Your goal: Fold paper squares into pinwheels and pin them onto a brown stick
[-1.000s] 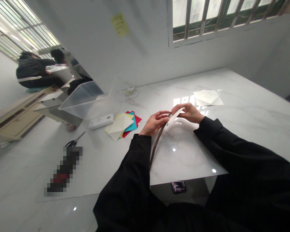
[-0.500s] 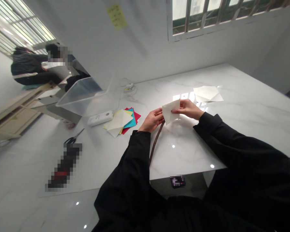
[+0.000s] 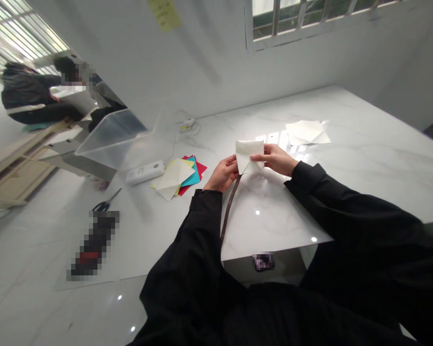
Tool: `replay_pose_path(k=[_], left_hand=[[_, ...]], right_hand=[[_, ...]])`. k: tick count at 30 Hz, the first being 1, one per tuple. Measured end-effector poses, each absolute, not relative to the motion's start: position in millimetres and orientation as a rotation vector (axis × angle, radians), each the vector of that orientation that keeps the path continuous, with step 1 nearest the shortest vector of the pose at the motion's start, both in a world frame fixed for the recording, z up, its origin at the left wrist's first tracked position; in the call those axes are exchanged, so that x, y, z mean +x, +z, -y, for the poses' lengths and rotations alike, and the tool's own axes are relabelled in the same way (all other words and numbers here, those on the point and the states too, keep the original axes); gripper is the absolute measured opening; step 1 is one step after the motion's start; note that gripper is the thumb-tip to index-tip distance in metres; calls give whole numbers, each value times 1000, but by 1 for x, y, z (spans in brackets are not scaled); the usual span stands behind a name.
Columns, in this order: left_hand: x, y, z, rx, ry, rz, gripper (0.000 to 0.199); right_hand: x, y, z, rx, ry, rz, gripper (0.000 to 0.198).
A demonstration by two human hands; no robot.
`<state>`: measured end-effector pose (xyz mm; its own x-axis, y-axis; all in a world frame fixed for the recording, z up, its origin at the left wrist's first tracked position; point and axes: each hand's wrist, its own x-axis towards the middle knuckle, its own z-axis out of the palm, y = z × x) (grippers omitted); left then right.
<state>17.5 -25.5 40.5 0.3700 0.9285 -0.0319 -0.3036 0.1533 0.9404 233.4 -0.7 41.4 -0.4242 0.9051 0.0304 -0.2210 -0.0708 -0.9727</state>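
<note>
Between my two hands, just above the table, is a small cream sheet of folded paper (image 3: 248,153) with a crease line across its lower part. My left hand (image 3: 222,174) grips its left edge, the fingertips partly hidden behind it. From the right, my right hand (image 3: 278,158) pinches the paper, with one digit lying on its front face. Below the paper a thin brown cord or strap (image 3: 230,204) hangs or lies towards the table's front edge; its upper end is hidden. Another creased cream paper (image 3: 308,132) lies behind my right hand.
Left of my hands lies a stack of coloured paper (image 3: 194,173), beside a white power strip (image 3: 145,172). Scissors (image 3: 106,201) and a blurred-out dark object (image 3: 94,247) lie farther left. Behind stands a clear plastic bin (image 3: 111,137). Two people (image 3: 29,91) sit beyond the partition.
The folded paper has turned from a tilted position to nearly upright and square, with its front crease showing. Both hands still hold it. The whole view has shifted slightly.
</note>
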Motion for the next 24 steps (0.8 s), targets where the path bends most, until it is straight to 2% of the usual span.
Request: replay_pose_path(k=[13,24], left_hand=[[19,38,25,979,1016,-764,61],[17,40,25,863,998,-905,49]], right_hand=[[226,42,3,-740,1717,1150,40],[236,36,-13,-779,1639,1003,35]])
